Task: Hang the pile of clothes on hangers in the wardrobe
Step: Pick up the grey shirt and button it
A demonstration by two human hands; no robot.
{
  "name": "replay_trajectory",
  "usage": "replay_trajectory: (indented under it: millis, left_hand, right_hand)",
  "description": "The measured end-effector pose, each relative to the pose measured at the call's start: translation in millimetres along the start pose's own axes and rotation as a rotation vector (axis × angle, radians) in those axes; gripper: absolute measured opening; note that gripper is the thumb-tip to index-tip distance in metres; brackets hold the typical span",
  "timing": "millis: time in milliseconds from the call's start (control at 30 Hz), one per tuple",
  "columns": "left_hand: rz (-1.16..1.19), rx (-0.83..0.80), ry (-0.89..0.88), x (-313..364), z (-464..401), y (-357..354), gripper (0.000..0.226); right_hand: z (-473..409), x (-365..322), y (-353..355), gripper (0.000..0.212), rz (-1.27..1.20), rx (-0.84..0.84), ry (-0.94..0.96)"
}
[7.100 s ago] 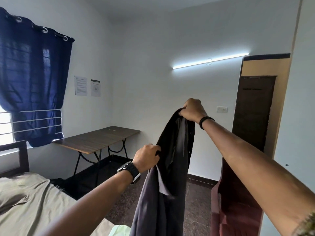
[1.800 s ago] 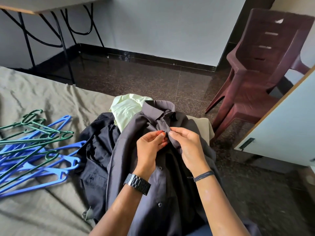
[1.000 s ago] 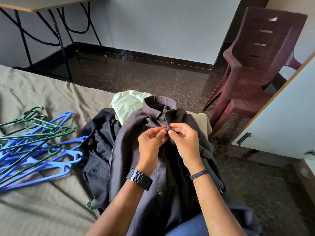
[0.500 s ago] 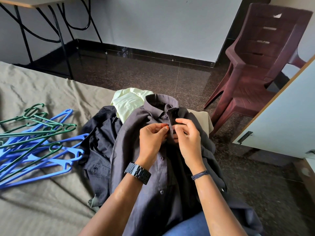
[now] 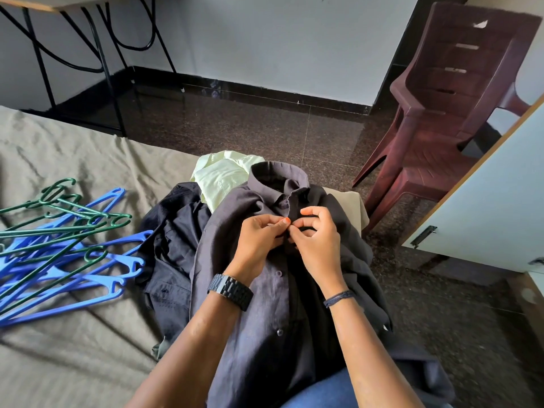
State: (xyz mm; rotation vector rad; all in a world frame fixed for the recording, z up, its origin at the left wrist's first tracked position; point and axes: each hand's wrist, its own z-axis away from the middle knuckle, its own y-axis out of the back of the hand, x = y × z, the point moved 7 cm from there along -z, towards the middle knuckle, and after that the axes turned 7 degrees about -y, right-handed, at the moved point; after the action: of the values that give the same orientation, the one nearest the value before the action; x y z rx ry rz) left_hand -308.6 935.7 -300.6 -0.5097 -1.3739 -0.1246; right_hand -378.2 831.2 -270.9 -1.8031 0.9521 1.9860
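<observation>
Head view, looking down: both hands meet at the front placket of a grey shirt (image 5: 253, 290). The left hand (image 5: 257, 242) and right hand (image 5: 316, 240) each have a grip clamped on the fabric, fingertips pinching the two edges together just below the collar, at a button I cannot quite make out. The grey shirt lies face up on the bed (image 5: 73, 363), collar pointing away, on top of the pile: a dark navy shirt (image 5: 170, 245) to its left, a pale green garment (image 5: 223, 178) beyond the collar, a beige one (image 5: 350, 204) peeking out on the right. Blue and green hangers (image 5: 59, 248) lie heaped further left on the sheet. A maroon plastic chair (image 5: 441, 107) stands on the dark floor beside a white wardrobe door (image 5: 494, 207).
</observation>
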Motion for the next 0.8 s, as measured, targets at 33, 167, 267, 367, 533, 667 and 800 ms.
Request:
replay_trajectory:
  millis: [33,167,267,367,533,667,800]
  left_hand:
    - [0.004,-0.007,0.009,-0.1,-1.4,0.5,0.016]
    - [0.004,-0.077,0.017,6.2,-10.6,-0.2,0.02]
    - [0.182,-0.119,0.07,8.5,-20.1,-5.5,0.022]
    - [0.241,-0.059,0.052,8.2,-33.5,-8.0,0.019]
    - [0.13,0.095,-0.075,17.9,-53.0,6.5,0.014]
    - [-0.242,0.111,-0.12,8.2,-41.5,16.4,0.018]
    - [-0.692,0.088,-0.198,2.2,-13.5,20.2,0.009]
  right_hand:
    - [0.4,2.0,-0.3,0.028,0.008,0.014,-0.011]
    - [-11.0,0.3,-1.0,0.021,-0.097,-0.052,-0.102]
    - [-30.1,-10.2,-4.6,0.016,-0.205,-0.226,-0.156]
    - [-47.1,-12.2,-5.1,0.017,-0.064,-0.315,-0.12]
    - [-53.5,5.9,14.5,0.015,0.426,-0.404,-0.023]
    - [-44.5,18.6,31.5,0.007,0.483,-0.362,-0.05]
    - [-38.6,12.4,36.0,0.005,0.331,-0.149,-0.026]
